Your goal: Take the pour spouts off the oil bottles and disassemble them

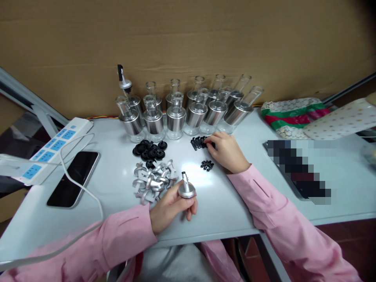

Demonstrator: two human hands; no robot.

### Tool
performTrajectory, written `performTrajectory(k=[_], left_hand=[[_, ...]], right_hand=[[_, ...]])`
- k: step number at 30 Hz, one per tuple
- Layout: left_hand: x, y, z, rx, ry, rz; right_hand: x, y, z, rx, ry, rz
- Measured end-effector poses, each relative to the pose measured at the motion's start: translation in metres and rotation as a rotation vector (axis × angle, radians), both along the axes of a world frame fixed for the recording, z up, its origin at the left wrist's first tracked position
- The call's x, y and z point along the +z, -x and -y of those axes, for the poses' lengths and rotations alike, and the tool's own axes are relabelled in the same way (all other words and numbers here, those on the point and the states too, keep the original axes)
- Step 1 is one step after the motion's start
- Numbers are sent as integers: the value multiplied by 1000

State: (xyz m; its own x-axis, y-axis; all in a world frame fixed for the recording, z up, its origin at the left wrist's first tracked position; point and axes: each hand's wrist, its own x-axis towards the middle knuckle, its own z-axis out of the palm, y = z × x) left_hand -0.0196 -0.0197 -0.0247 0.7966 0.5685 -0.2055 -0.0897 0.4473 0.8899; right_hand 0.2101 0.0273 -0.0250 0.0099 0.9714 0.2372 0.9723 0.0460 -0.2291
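Observation:
My left hand [172, 207] grips a silver bottle pourer [187, 190] near the front of the table, its spout upright with a small black tip on top. Farther back, my right hand [227, 152] has its fingers drawn together at a row of small black plastic caps [196, 143]; what lies between the fingertips is hidden. Just below that hand is a cluster of little black rings [207, 165]. Left of centre, silver pourer tops [152, 181] are heaped beside my left hand. Behind them sits a pile of black stoppers [147, 150].
Two rows of glass bottles with metal sleeves [176, 119] stand along the cardboard wall [188, 39]; a pourer [125, 83] rises at the left end. A phone [73, 180], cable and power strip [55, 150] lie left. At right are a dark blurred object [296, 168] and a colourful bag [290, 117].

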Motion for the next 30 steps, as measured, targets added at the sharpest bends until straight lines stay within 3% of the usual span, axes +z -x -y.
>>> performTrajectory(k=[3, 6, 10, 13, 18, 24, 30], left_hand=[[-1, 0, 0, 1, 2, 7], [-3, 0, 0, 12, 32, 17], [-8, 1, -2, 10, 85, 76], [-9, 1, -3, -3, 96, 112], [-8, 0, -4, -3, 87, 111], [-8, 1, -2, 3, 87, 76], [-9, 3, -2, -28, 62, 98]], right_hand=[[1, -1, 1, 5, -67, -37], [10, 2, 4, 122, -157, -291], [23, 16, 13, 480, 47, -765], [26, 29, 19, 694, 200, -939], [23, 39, 25, 752, 311, -939], [27, 43, 30, 817, 279, -802], [30, 43, 32, 802, 327, -842]])
